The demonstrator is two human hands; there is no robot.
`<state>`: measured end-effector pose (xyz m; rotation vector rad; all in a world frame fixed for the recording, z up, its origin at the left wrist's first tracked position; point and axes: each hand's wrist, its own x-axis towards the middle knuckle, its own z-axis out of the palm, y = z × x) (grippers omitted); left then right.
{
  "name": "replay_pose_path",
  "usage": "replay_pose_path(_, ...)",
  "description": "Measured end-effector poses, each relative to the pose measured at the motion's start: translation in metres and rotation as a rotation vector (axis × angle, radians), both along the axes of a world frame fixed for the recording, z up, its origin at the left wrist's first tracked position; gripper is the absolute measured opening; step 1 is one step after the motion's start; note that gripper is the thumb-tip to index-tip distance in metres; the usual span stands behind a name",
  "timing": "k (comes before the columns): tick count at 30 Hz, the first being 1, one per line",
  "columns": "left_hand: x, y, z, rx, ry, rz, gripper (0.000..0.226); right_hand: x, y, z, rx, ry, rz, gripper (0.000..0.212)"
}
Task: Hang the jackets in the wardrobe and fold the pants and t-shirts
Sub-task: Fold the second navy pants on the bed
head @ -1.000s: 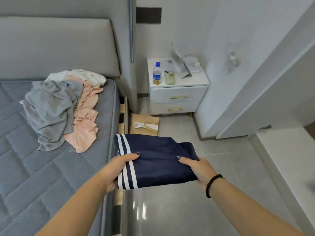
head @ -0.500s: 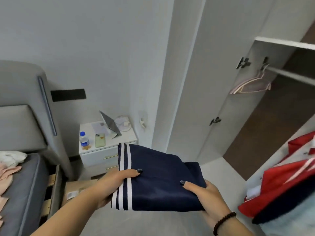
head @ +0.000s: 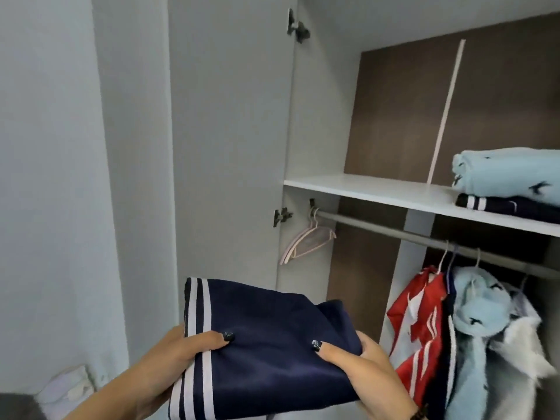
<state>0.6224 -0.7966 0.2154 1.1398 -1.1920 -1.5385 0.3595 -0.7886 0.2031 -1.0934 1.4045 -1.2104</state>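
The left hand (head: 169,356) and right hand (head: 363,368) are gripping the folded navy pants (head: 266,353), thumbs on top, facing the wardrobe shelf (head: 363,189).

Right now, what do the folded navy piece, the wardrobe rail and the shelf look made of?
Folded navy piece: smooth knit-like fabric, matte, white stripes; fibre unclear.
Wardrobe rail: looks metal, dull grey tube with soft sheen.
Shelf: white laminated board, apparently; flat, smooth, squared edge.

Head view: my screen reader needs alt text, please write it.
Both hands, left and right, hold folded navy pants before an open wardrobe. Its shelf holds folded clothes; jackets hang below.
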Motion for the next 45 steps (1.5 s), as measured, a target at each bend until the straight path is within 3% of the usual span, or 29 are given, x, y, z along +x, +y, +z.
replay_pose_path(2,-0.015,-0.037,0.020,-0.096,-0.008,-0.093,0.069,-0.011,-0.020,0.022,-0.043,-0.002,-0.069,0.034)
replay_pose_path(4,-0.029,-0.066,0.026,-0.255,-0.054,-0.117,0.052,-0.024,-0.041,0.044,-0.089,0.017,-0.155,0.035)
replay_pose_path(5,-0.047,-0.083,0.041,-0.209,-0.043,-0.091,0.048,-0.031,-0.051,0.056,-0.126,0.050,-0.192,0.036)
replay_pose_path(7,-0.071,-0.128,0.084,-0.213,-0.252,-0.187,0.046,-0.043,-0.072,0.088,-0.200,0.121,-0.246,0.037)
replay_pose_path(10,-0.080,-0.173,0.108,-0.253,-0.017,-0.342,0.042,-0.063,-0.095,0.119,-0.278,0.150,-0.320,0.036)
replay_pose_path(14,-0.131,-0.219,0.165,-0.366,0.005,-0.379,0.059,-0.102,-0.114,0.163,-0.365,0.197,-0.404,0.034)
replay_pose_path(18,-0.198,-0.270,0.208,-0.416,0.064,-0.385,0.056,-0.154,-0.138,0.216,-0.411,0.218,-0.518,0.030)
replay_pose_path(22,-0.258,-0.320,0.252,-0.470,0.104,-0.473,0.096,-0.209,-0.156,0.262,-0.451,0.246,-0.563,0.038)
replay_pose_path(24,-0.286,-0.325,0.274,-0.492,0.105,-0.526,0.088,-0.234,-0.161,0.279,-0.489,0.253,-0.587,0.038)
replay_pose_path(27,-0.329,-0.321,0.308,-0.607,0.119,-0.534,0.036,-0.274,-0.170,0.309,-0.555,0.287,-0.630,0.038)
replay_pose_path(28,-0.345,-0.321,0.319,-0.639,0.129,-0.522,0.030,-0.287,-0.173,0.321,-0.589,0.291,-0.652,0.036)
replay_pose_path(32,-0.423,-0.324,0.352,-0.654,0.243,-0.552,0.045,-0.341,-0.171,0.362,-0.739,0.243,-0.781,0.033)
replay_pose_path(35,-0.491,-0.319,0.340,-0.501,0.335,-0.652,0.032,-0.384,-0.156,0.356,-0.782,0.176,-0.921,0.033)
replay_pose_path(38,-0.542,-0.323,0.301,-0.317,0.178,-0.790,0.033,-0.417,-0.155,0.319,-0.660,0.261,-1.109,0.027)
replay_pose_path(40,-0.557,-0.334,0.278,-0.246,0.056,-0.812,0.032,-0.427,-0.163,0.287,-0.526,0.336,-1.130,0.033)
replay_pose_path(45,-0.566,-0.349,0.275,-0.209,0.069,-0.839,0.016,-0.434,-0.162,0.268,-0.402,0.489,-1.211,0.053)
